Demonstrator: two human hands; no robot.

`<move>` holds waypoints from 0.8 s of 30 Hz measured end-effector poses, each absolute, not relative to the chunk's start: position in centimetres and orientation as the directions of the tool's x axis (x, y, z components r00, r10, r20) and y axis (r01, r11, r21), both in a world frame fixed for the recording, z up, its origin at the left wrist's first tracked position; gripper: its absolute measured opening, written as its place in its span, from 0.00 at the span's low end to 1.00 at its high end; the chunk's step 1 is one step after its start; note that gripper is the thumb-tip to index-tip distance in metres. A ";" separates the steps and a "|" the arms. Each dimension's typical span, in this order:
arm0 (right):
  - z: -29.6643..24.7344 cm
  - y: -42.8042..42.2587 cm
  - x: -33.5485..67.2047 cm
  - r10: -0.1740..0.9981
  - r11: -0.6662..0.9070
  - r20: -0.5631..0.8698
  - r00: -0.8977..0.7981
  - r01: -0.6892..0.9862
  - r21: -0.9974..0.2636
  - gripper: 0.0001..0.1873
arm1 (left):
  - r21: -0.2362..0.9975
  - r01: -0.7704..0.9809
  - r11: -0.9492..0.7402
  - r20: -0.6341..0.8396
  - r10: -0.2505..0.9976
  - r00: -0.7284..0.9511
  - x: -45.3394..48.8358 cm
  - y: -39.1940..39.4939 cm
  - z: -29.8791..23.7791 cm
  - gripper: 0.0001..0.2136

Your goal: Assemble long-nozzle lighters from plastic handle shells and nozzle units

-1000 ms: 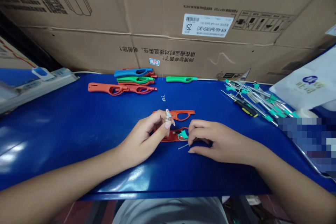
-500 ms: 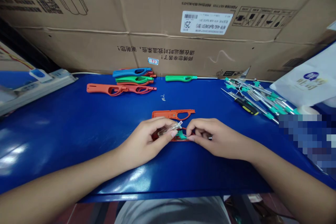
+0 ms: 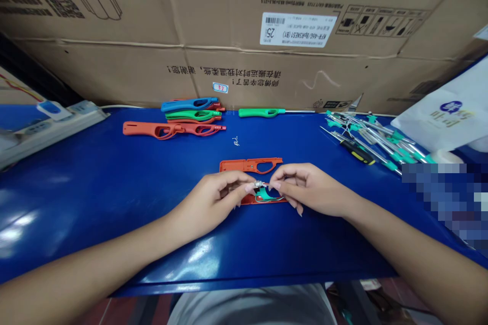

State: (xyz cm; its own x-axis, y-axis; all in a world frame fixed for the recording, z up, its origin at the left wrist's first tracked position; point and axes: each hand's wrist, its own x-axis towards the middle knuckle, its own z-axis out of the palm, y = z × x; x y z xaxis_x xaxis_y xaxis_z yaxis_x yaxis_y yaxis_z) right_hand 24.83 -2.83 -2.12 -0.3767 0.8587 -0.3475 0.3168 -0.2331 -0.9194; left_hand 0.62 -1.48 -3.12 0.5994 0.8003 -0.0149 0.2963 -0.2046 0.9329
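My left hand (image 3: 219,195) is closed on a small clear lighter fuel tank (image 3: 258,184), mostly hidden by the fingers, its tip facing right. My right hand (image 3: 305,189) pinches right at that tip; what looks like the end of a thin tube is between its fingertips, too small to be sure. Beneath both hands lies an orange lighter half-shell (image 3: 251,202) with a teal trigger (image 3: 262,194) in it and a thin pale line curving along it. The matching orange half-shell (image 3: 244,165) rests just behind, inner side up.
Blue (image 3: 190,104), green (image 3: 194,115) and orange (image 3: 147,129) lighter shells are stacked back left. A green lighter (image 3: 263,112) with a metal rod lies by the cardboard box (image 3: 224,66). Metal rods with teal parts (image 3: 381,137) and a screwdriver (image 3: 356,152) lie right; a power strip (image 3: 84,114) left.
My right hand has risen from the lower half-shell to the tank's tip, its fingers turned toward it. The tank has tipped lower and sits deeper in my left hand.
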 end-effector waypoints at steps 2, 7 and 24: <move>-2.1 -2.9 24.8 0.857 -0.242 -0.362 -0.366 0.333 -0.911 0.14 | 0.910 0.337 -0.240 -0.002 0.812 0.584 0.6 -1.4 -3.0 0.14; -1.7 -3.1 24.6 0.851 -0.255 -0.359 -0.383 0.295 -0.921 0.17 | 0.897 0.352 -0.268 0.010 0.807 0.590 0.6 -1.2 -3.1 0.14; -1.8 -3.2 24.6 0.830 -0.234 -0.369 -0.418 0.340 -0.911 0.16 | 0.918 0.290 -0.270 0.044 0.798 0.601 0.6 -1.1 -3.2 0.10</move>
